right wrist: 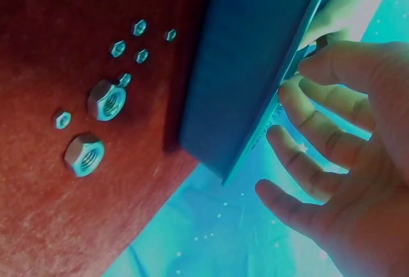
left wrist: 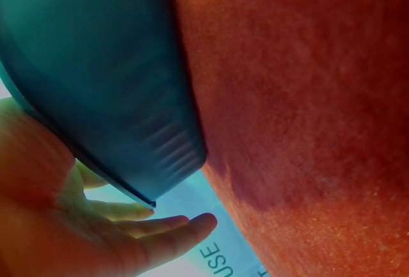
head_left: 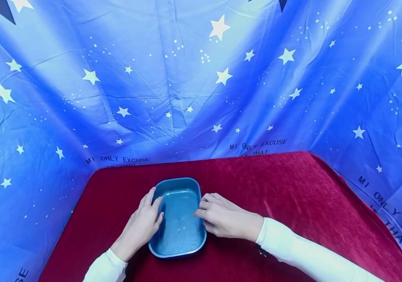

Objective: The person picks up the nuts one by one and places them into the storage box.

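The loosely spread left hand (head_left: 140, 225) should steady the blue box (head_left: 183, 209) while the right hand (head_left: 223, 216), pinching or not I can't tell, goes low and slow.

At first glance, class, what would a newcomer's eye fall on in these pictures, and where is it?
Probably the starry backdrop, hanging behind and beside the red cloth. Next, the tray on that cloth, between the left hand and right hand, with a few tiny pieces inside. In the right wrist view, two big nuts stand out among smaller nuts on the cloth beside the tray.
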A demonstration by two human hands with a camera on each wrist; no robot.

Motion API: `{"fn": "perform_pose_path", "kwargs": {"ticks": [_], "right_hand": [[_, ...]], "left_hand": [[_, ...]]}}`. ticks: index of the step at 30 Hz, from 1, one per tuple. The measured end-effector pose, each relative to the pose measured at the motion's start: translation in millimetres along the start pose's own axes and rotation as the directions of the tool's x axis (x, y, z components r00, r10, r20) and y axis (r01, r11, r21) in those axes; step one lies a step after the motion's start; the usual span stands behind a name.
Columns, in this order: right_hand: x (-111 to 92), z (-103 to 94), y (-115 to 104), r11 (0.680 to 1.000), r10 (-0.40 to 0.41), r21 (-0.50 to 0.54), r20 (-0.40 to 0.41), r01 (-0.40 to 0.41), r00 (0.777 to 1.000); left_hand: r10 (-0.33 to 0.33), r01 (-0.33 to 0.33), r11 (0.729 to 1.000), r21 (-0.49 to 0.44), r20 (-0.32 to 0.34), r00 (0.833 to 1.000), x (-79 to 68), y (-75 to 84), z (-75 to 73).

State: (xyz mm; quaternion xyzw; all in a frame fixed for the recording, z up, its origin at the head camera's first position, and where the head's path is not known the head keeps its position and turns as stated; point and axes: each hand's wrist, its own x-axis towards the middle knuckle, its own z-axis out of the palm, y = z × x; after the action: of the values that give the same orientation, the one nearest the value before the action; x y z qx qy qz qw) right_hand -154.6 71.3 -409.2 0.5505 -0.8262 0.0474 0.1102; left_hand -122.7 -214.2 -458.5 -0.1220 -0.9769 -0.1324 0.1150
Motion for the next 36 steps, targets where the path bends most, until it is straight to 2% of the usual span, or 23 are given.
{"fn": "perform_pose_path", "kwargs": {"ticks": [24, 36], "right_hand": [[-33, 0.0, 22, 0.994, 0.111, 0.01, 0.013, -0.111, 0.994], [-53, 8.4, 32, 0.988, 0.15, 0.037, 0.008, -0.15, 0.989]], "left_hand": [[0.002, -0.002, 1.0, 0.01, 0.013, 1.0, 1.6, 0.6, -0.9], [0.004, -0.004, 1.0, 0.002, 0.007, 1.0, 1.4, -0.1, -0.3]]}}
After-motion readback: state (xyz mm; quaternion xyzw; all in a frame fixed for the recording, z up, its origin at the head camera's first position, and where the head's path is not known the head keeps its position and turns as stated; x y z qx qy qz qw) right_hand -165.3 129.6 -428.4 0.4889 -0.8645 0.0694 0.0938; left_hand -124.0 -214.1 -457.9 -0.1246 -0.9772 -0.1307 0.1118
